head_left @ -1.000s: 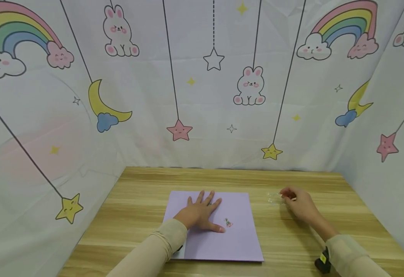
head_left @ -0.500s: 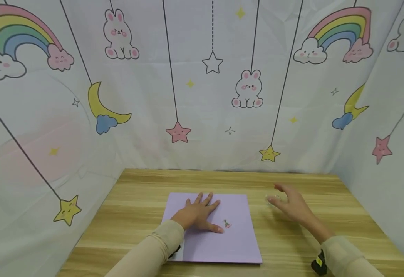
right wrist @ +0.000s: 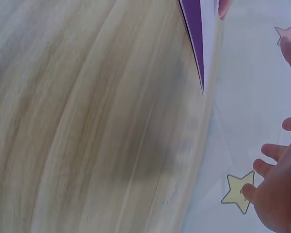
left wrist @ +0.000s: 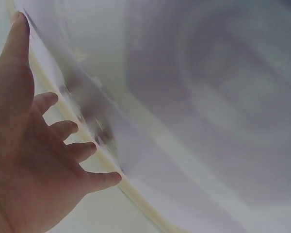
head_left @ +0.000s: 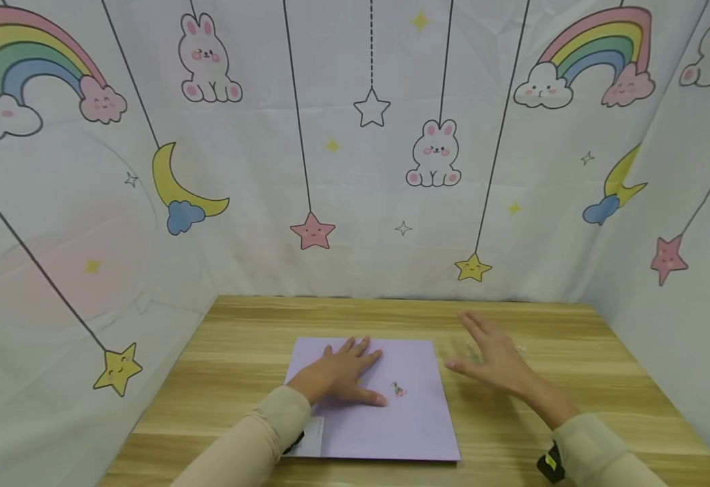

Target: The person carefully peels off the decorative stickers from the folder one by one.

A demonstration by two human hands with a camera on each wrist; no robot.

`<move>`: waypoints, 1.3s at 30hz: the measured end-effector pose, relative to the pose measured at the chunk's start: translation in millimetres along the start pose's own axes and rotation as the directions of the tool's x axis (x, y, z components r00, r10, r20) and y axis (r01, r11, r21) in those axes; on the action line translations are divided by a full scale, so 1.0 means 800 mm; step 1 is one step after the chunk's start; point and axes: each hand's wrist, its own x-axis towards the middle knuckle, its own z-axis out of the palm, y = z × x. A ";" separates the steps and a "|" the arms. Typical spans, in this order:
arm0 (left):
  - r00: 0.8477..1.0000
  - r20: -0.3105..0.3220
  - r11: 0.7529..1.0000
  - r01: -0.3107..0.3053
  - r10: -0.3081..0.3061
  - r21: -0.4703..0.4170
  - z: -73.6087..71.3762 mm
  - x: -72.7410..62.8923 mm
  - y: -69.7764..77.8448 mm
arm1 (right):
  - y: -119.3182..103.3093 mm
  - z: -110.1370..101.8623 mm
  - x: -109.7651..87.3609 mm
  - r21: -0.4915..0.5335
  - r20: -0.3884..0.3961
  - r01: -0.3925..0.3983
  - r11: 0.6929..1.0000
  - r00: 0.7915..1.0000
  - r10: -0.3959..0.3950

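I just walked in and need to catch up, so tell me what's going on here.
A person is working with bare hands at a wood-grain table. The left hand rests, fingers spread, on a purple sheet, with a small flower-like decoration showing beyond its thumb. The right hand is open to the right of the sheet, with nothing visible in its grasp. Around it are some faint, see-through bits, partly hidden and too indistinct to name.

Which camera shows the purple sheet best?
Head view: nearly the whole purple sheet shows, with the left hand on it. The left wrist view gives a blurry close-up; the right wrist view, only a corner.
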 end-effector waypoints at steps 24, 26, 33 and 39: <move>0.989 0.065 0.990 0.130 -0.134 0.059 -0.001 -0.018 -0.002 | -0.060 0.045 0.020 0.216 0.179 0.043 0.975 0.980 -0.082; 0.988 0.061 0.988 0.140 -0.144 0.071 -0.002 -0.018 0.000 | -0.064 0.052 0.023 0.245 0.205 0.051 0.968 0.973 -0.103; 0.986 0.045 0.983 0.153 -0.158 0.106 -0.001 -0.016 0.003 | -0.071 0.074 0.026 0.257 0.261 0.114 0.960 0.948 -0.182; 0.985 0.052 0.980 0.159 -0.166 0.120 0.001 -0.015 0.003 | -0.073 0.090 0.024 0.260 0.235 0.135 0.956 0.951 -0.199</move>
